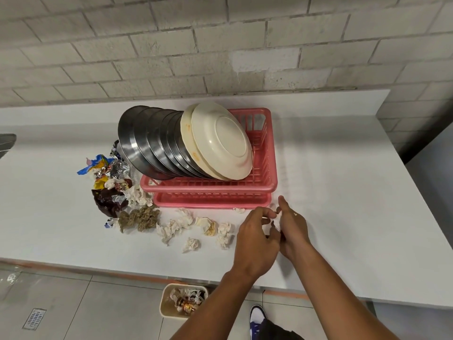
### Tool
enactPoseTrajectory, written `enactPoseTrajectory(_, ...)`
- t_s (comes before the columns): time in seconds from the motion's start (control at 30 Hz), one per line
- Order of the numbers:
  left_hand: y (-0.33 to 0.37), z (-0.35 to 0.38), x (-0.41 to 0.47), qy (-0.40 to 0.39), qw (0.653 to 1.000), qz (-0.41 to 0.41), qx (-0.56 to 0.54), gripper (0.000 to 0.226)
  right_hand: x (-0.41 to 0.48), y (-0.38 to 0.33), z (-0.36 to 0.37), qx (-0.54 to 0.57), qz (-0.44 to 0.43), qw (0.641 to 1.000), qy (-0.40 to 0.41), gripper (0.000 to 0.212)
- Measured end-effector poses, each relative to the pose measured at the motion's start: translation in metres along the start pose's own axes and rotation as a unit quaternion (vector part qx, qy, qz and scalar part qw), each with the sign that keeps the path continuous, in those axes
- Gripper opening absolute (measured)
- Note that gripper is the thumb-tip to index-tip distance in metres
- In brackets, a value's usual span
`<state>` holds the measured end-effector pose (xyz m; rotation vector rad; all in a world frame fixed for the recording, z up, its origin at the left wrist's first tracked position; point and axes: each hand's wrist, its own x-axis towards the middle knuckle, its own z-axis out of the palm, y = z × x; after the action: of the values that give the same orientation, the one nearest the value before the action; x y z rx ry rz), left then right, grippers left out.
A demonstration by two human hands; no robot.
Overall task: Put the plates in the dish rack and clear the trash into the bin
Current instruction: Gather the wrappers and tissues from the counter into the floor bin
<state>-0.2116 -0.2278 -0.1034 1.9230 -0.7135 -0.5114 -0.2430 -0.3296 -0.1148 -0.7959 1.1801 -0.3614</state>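
A pink dish rack [266, 168] on the white counter holds several steel plates [144, 146] and two cream plates [220, 141], all leaning on edge. Crumpled white tissues [171, 229] lie in front of the rack. Wrappers and foil [107, 177] are heaped at its left. Both hands meet just right of the rack's front corner. My left hand [257, 239] pinches crumpled white tissue [277, 220], and my right hand [293, 224] cups the same wad from the other side. A cream bin [166, 307] with trash inside stands on the floor below the counter edge.
A brownish crumpled clump [139, 217] lies among the tissues. The counter [343, 192] meets a grey brick wall behind, and its front edge runs above a tiled floor. A blue and white shoe [257, 320] is near the bin. A floor drain [34, 319] sits at the bottom left.
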Motion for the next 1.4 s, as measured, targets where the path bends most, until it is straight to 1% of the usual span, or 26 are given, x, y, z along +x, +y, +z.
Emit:
enactPoseTrajectory(0.03, -0.003, -0.002, 0.002, 0.017, 1.000, -0.016, -0.005, 0.023, 0.002, -0.001, -0.002, 0.001, 0.000, 1.000, -0.003, 0.037)
enactPoseTrajectory(0.1, -0.012, -0.009, 0.010, 0.054, 0.994, -0.090, -0.027, 0.019, 0.005, -0.004, -0.006, -0.006, -0.006, 1.000, -0.008, 0.036)
enactPoseTrajectory(0.17, -0.019, -0.017, 0.020, 0.075, 0.979, -0.180, -0.060, 0.021, 0.007, -0.006, -0.011, -0.004, -0.011, 1.000, -0.010, 0.036)
enactPoseTrajectory(0.2, -0.023, -0.020, 0.025, 0.082, 0.972, -0.206, -0.071, 0.025, 0.008, -0.006, -0.013, 0.001, -0.012, 1.000, -0.009, 0.036)
enactPoseTrajectory(0.37, -0.032, -0.014, 0.042, 0.094, 0.953, -0.270, -0.103, 0.041, 0.008, -0.003, -0.021, 0.012, -0.009, 1.000, -0.006, 0.037)
enactPoseTrajectory(0.53, -0.039, 0.001, 0.059, 0.117, 0.933, -0.317, -0.127, 0.041, 0.010, -0.007, -0.022, 0.013, -0.017, 1.000, -0.015, 0.039)
enactPoseTrajectory(0.7, -0.043, 0.011, 0.068, 0.136, 0.919, -0.343, -0.140, 0.045, 0.011, -0.009, -0.022, 0.017, -0.021, 1.000, -0.009, 0.040)
enactPoseTrajectory(0.83, -0.041, 0.012, 0.073, 0.143, 0.917, -0.347, -0.135, 0.046, 0.012, -0.008, -0.024, 0.022, -0.023, 0.999, -0.004, 0.040)
enactPoseTrajectory(1.0, -0.038, 0.010, 0.072, 0.144, 0.917, -0.357, -0.107, 0.029, 0.012, -0.007, -0.028, 0.020, -0.023, 1.000, 0.004, 0.040)
enactPoseTrajectory(1.1, -0.036, 0.009, 0.068, 0.136, 0.919, -0.357, -0.096, 0.022, 0.012, -0.007, -0.030, 0.017, -0.024, 1.000, 0.008, 0.040)
enactPoseTrajectory(1.23, -0.030, 0.006, 0.055, 0.134, 0.928, -0.335, -0.097, 0.024, 0.012, -0.008, -0.034, 0.024, -0.025, 0.999, 0.009, 0.038)
enactPoseTrajectory(1.4, -0.020, -0.005, 0.031, 0.129, 0.940, -0.283, -0.139, 0.017, 0.012, -0.006, -0.036, 0.030, -0.025, 0.999, 0.003, 0.037)
